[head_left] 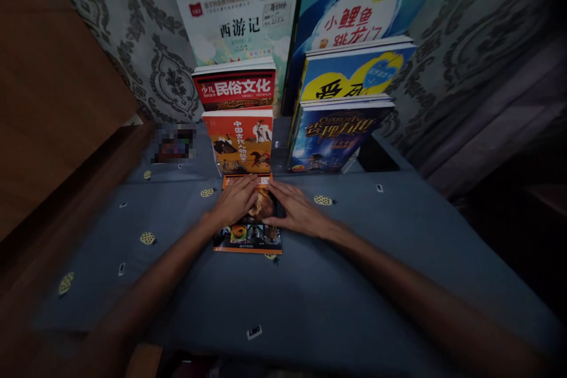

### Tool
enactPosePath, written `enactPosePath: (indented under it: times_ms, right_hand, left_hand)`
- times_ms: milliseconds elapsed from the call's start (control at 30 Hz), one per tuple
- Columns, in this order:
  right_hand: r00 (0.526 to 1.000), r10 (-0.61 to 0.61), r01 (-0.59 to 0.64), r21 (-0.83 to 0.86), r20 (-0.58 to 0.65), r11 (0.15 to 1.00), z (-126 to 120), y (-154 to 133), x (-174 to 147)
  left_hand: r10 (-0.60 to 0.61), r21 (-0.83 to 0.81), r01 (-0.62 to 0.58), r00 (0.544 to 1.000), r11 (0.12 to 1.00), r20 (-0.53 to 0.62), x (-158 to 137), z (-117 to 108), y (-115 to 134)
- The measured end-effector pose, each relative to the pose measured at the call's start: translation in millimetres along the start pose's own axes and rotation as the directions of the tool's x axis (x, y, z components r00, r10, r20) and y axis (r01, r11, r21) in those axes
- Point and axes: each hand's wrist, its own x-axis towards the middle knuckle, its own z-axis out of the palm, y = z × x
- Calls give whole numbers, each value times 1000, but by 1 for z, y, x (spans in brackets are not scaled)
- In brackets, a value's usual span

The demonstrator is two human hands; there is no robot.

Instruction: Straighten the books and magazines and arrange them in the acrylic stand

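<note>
An orange-edged picture book lies flat on the blue-grey cloth, just in front of a tiered rack of books. My left hand rests palm down on the book's left upper part, fingers spread. My right hand lies flat on its right upper part, fingers pointing left. The two hands nearly meet over the cover. Neither hand grips the book; both press on it from above. Right behind it stands an orange book with figures on its cover.
The rack holds a red-banded book, a white one, a dark blue one, a yellow-and-blue one and a large blue one. A wooden panel rises at left. Patterned wallpaper is behind.
</note>
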Motion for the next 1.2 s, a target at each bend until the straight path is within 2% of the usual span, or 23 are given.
enactPosePath:
  times_ms: [133, 267, 367, 567, 733, 833, 900, 967, 1000, 1067, 1100, 1133, 1200]
  right_hand:
    - [1000, 30, -30, -41, -6, 999, 4, 8, 12]
    - [999, 34, -36, -67, -30, 997, 8, 6, 9]
    - [999, 45, -46, -69, -8, 997, 9, 1, -1]
    - [994, 11, -6, -45, 113, 999, 3, -7, -22]
    - [988, 13, -9, -29, 156, 1000, 1, -10, -27]
    - [987, 10, -7, -16, 158, 1000, 2, -9, -27]
    - [988, 4, -4, 2, 152, 1000, 3, -8, -28]
    - [989, -4, 1, 20, 149, 1000, 3, -7, -29]
    - [989, -4, 0, 26, 150, 1000, 3, -8, -29]
    - [989, 1, -7, 36, 148, 999, 2, -9, -30]
    - [989, 3, -10, 43, 147, 999, 1, -10, -30]
    - [989, 6, -13, 50, 146, 999, 0, -11, -31]
    - [988, 11, -21, 65, 153, 998, -1, -12, -31]
  left_hand:
    - [-114, -15, 114, 991, 993, -70, -25, -6, -18]
    - [-218, -35, 216, 970, 976, -107, -43, -8, -27]
    - [-257, -18, 257, 960, 966, -110, -46, -7, -25]
    - [-341, 24, 343, 937, 939, -78, -43, -11, -15]
    - [-412, 70, 415, 909, 907, -55, -41, -19, -4]
    - [-437, -19, 437, 897, 899, -62, -41, -22, -1]
    - [-480, -187, 458, 872, 869, -97, -40, -22, -2]
    - [-567, -455, 467, 817, 758, -105, -38, -22, -5]
    - [-629, -601, 465, 773, 650, -82, -36, -22, -6]
    - [-750, -830, 439, 660, 343, 39, -33, -21, -6]
    - [-786, -887, 418, 609, 198, 111, -32, -20, -5]
    - [-804, -913, 398, 570, 91, 169, -30, -19, -2]
    - [-819, -931, 366, 534, 1, 209, -29, -16, 4]
